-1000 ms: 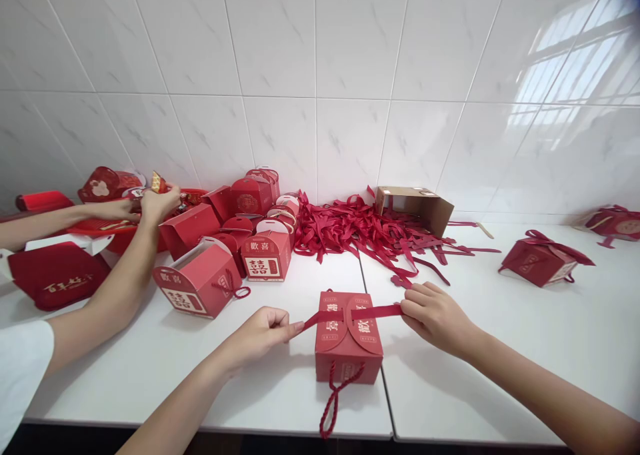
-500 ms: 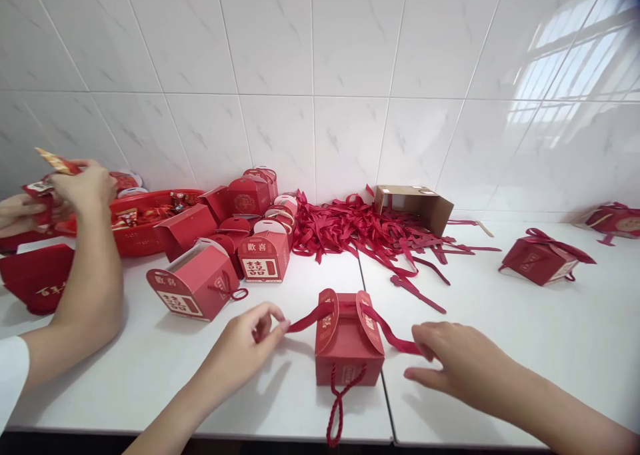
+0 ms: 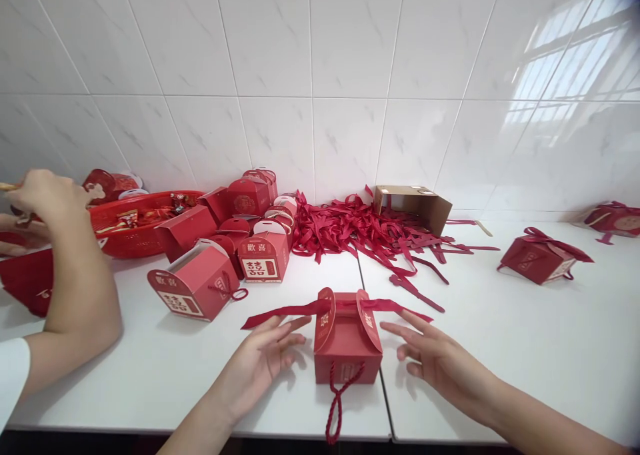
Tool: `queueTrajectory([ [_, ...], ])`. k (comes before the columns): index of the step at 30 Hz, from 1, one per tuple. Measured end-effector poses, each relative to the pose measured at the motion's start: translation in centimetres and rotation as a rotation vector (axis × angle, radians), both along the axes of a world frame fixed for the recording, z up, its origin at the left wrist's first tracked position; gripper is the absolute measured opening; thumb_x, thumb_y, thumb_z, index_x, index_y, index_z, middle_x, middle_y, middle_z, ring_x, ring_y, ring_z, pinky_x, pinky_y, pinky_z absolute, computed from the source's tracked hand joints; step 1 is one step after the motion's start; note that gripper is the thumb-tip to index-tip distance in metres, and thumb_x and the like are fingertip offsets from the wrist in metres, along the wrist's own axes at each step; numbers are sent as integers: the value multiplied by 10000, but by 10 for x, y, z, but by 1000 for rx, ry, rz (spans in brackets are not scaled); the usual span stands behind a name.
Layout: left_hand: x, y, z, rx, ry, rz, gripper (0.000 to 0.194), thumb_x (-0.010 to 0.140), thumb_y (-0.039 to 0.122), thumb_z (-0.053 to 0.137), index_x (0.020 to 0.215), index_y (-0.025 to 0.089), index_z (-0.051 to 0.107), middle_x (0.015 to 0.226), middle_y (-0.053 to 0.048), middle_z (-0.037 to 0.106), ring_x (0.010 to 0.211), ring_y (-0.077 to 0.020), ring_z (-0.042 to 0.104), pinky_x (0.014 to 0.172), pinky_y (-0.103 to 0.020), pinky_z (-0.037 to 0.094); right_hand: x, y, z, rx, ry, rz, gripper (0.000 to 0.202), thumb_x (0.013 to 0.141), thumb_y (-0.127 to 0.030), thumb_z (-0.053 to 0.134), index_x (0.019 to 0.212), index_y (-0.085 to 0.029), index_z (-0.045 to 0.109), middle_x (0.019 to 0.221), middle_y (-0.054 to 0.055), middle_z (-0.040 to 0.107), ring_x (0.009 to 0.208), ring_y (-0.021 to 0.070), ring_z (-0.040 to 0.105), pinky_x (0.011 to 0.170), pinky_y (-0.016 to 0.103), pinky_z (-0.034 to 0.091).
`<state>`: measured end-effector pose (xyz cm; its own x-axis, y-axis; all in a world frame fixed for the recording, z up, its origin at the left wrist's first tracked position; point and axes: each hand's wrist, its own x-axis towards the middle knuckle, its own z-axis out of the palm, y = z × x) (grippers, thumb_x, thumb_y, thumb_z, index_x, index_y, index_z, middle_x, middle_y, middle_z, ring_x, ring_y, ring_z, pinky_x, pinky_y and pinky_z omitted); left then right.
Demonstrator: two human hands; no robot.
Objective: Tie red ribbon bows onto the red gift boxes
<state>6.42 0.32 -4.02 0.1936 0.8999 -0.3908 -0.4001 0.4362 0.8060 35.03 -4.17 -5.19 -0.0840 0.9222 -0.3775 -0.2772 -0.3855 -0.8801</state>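
A small red gift box point(image 3: 347, 367) stands upright in front of me, its rounded side flaps folded up. A dark red ribbon point(image 3: 285, 312) runs through the slots of both flaps and sticks out to either side. Just left of the box, my left hand point(image 3: 265, 355) is open, fingers spread under the ribbon's left end. My right hand point(image 3: 425, 355) is open on the other side, its fingertips beneath the right end. Neither hand grips the ribbon, and whether the fingers touch it I cannot tell. A twisted red cord handle point(image 3: 334, 418) hangs from the box's front.
A heap of red ribbons point(image 3: 345, 228) spills from a cardboard box point(image 3: 437, 214) by the wall. Several red boxes point(image 3: 197, 285) stand left of it, near a red basket point(image 3: 133, 245) of sweets. A co-worker's arm point(image 3: 83, 268) reaches in at left. A ribbon-tied box point(image 3: 537, 258) sits right.
Both my hands have let go of the ribbon's ends and moved inward toward the box, fingers opening. The co-worker's hands have shifted left and lower.
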Motion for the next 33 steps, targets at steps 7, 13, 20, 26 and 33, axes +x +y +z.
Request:
queueTrajectory([
  [7, 3, 10, 0, -152, -315, 179, 133, 858, 99, 508, 862, 130, 638, 718, -47, 661, 652, -128, 676, 439, -150, 506, 8, 14, 6, -121, 442, -374, 178, 716, -151, 742, 831, -218, 623, 899, -13, 625, 680, 72, 592, 512, 153, 501],
  [13, -4, 14, 24, 67, -237, 325, 124, 839, 125, 553, 860, 183, 662, 729, -4, 662, 621, -112, 648, 381, -140, 425, 19, 19, 26, 8, 445, -425, 159, 723, -226, 755, 838, -243, 646, 704, -56, 588, 551, 52, 537, 459, 136, 476],
  [20, -6, 24, 71, 714, 138, 372, 186, 677, 311, 757, 779, 162, 710, 739, -10, 655, 563, -91, 512, 436, -190, 386, 17, 21, 67, 440, 112, -363, 134, 720, -296, 754, 806, -256, 660, 894, -10, 646, 825, 133, 603, 691, 229, 517],
  [26, 11, 34, 110, 952, 357, 270, 169, 700, 311, 747, 825, 202, 714, 682, 19, 650, 549, -81, 513, 505, -193, 409, 0, 31, 94, 731, -133, -338, 153, 736, -373, 723, 796, -249, 658, 756, -12, 633, 664, 128, 567, 614, 273, 497],
  [33, 35, 39, 145, 1088, 408, 203, 205, 708, 359, 738, 824, 190, 729, 779, -19, 709, 684, -131, 610, 627, -221, 470, -22, 42, 129, 924, -239, -201, 144, 787, -347, 678, 833, -211, 694, 779, 13, 679, 725, 128, 610, 685, 262, 507],
])
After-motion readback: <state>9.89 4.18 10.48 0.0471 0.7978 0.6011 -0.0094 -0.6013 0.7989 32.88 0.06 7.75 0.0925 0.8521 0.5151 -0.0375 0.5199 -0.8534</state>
